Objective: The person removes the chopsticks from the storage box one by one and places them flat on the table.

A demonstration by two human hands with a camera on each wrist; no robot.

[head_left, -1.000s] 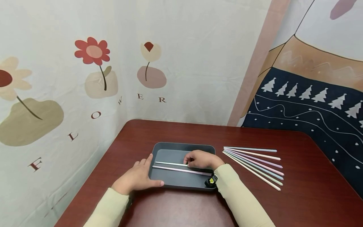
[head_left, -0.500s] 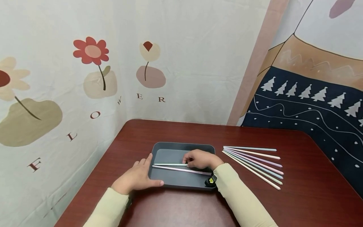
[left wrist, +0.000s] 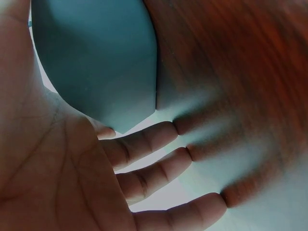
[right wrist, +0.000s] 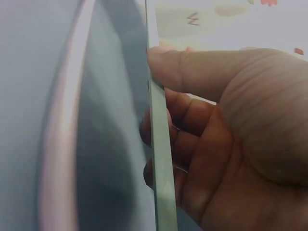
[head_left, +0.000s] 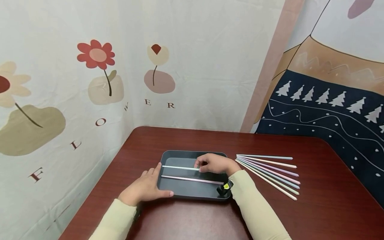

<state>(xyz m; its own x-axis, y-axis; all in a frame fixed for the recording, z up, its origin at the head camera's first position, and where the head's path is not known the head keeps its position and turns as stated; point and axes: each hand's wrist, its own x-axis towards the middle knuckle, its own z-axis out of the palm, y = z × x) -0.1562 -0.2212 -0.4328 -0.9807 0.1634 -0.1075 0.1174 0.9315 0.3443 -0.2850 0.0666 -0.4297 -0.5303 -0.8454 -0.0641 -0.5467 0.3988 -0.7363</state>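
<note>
My right hand (head_left: 215,163) pinches a pale green chopstick (right wrist: 161,144) between thumb and fingers over the dark grey tray (head_left: 196,196). In the head view this chopstick points left across the tray, its tip near the left rim. A pale pink chopstick (head_left: 192,179) lies in the tray, nearer the front; its right end passes behind the camera on my right wrist. My left hand (head_left: 145,187) is at the tray's left side, thumb and fingers spread. The left wrist view shows its palm beside the tray's outer wall (left wrist: 106,62), fingers over the table.
Several pastel chopsticks (head_left: 268,173) lie fanned out on the red-brown wooden table (head_left: 327,206), right of the tray. A printed cloth (head_left: 204,66) with flowers and letters hangs behind the table and along its left side.
My right hand has shifted the green chopstick toward the tray's far side, widening the gap from the pink one. The left hand has kept its place.
</note>
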